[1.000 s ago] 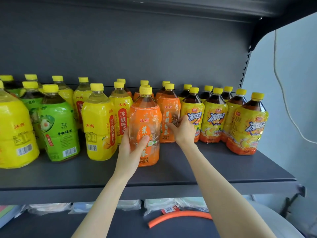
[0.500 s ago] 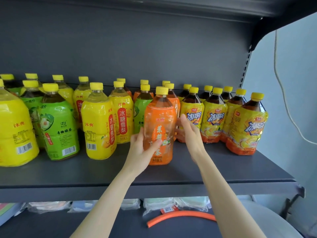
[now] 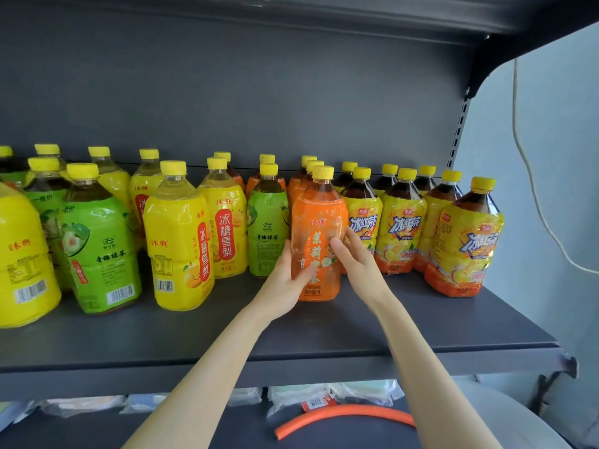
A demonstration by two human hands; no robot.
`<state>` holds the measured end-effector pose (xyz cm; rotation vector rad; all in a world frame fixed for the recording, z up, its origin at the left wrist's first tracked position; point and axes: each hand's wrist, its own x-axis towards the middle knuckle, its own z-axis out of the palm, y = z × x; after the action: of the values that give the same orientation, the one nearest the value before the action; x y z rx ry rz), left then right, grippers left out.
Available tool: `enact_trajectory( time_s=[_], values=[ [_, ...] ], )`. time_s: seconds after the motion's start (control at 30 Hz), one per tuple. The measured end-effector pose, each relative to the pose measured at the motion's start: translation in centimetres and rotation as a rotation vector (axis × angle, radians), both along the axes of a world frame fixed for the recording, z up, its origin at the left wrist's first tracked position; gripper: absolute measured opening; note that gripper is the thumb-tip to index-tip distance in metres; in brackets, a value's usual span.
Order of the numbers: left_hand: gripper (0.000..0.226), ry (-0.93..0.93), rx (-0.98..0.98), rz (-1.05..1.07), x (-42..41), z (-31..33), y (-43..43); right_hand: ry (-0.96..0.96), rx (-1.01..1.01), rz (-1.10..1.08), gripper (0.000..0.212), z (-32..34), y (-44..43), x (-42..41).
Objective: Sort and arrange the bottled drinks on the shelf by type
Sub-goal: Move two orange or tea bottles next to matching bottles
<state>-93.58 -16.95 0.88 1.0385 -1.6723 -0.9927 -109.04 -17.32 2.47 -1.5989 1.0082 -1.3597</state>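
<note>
Standing upright on the dark grey metal shelf point(image 3: 291, 338), the orange jasmine-tea bottle point(image 3: 319, 222) is held from both sides, its base apparently resting on the board near the front edge. The left hand point(image 3: 285, 280) grips its lower left flank, with the thumb laid across the label and the fingers curled round behind, out of sight. The right hand point(image 3: 356, 260) clasps its right flank, with the thumb pressed on the label and the fingers wrapped along the side.

Directly behind the bottle stands a file of orange bottles point(image 3: 303, 186) with the same yellow caps. Just to its left is a green plum-tea bottle point(image 3: 267, 228). Further left stand yellow rock-sugar pear bottles point(image 3: 178, 247), and beyond them more green and yellow ones. To its right, iced black tea bottles point(image 3: 402, 228) stand in rows running front to back, the outermost one set apart toward the shelf's edge.

Behind the bottle rises a matt grey back panel point(image 3: 259, 92), and above it an upper shelf point(image 3: 324, 14) overhangs. Far to its right are a slotted upright point(image 3: 458, 131) and a pale blue-grey wall point(image 3: 557, 140), down which a white cable point(image 3: 531, 176) hangs. Below it, a lower level carries clear plastic packets point(image 3: 291, 395) and a curved orange hose point(image 3: 343, 414).
</note>
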Motion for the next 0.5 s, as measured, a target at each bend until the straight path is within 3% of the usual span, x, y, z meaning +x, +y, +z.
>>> enact_trajectory(
  time_s=[0.13, 0.5],
  values=[
    [0.064, -0.011, -0.013, -0.012, 0.2, 0.2, -0.3, 0.004, 0.041, 0.012, 0.057, 0.0, -0.7, 0.1],
    [0.06, -0.068, -0.031, -0.01, 1.3, 0.6, -0.7, 0.006, 0.068, -0.002, 0.067, -0.4, -1.4, 0.9]
  ],
)
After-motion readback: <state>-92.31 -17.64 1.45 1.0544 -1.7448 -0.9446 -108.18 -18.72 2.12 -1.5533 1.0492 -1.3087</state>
